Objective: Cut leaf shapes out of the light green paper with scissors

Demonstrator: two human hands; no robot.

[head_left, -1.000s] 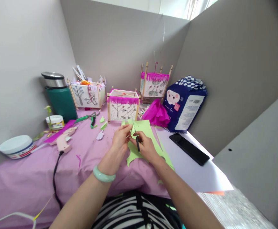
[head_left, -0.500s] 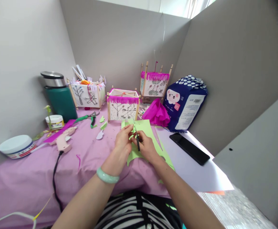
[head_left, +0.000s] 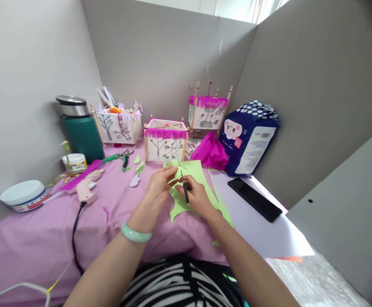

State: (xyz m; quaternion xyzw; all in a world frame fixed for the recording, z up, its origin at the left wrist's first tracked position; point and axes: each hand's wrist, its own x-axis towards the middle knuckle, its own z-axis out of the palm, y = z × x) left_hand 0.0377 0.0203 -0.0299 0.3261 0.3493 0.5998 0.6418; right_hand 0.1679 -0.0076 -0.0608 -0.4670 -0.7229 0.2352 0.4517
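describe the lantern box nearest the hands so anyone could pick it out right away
On the purple tablecloth stand three paper lantern boxes. Take the middle one, straight beyond the left hand and right hand. Unlike the left box, stuffed with scraps, it is open-topped with pink fringe; it sits lower than the right one.

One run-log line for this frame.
left hand: pinching green paper piece | right hand: holding small scissors, cutting it | under hands: green sheet on purple cloth
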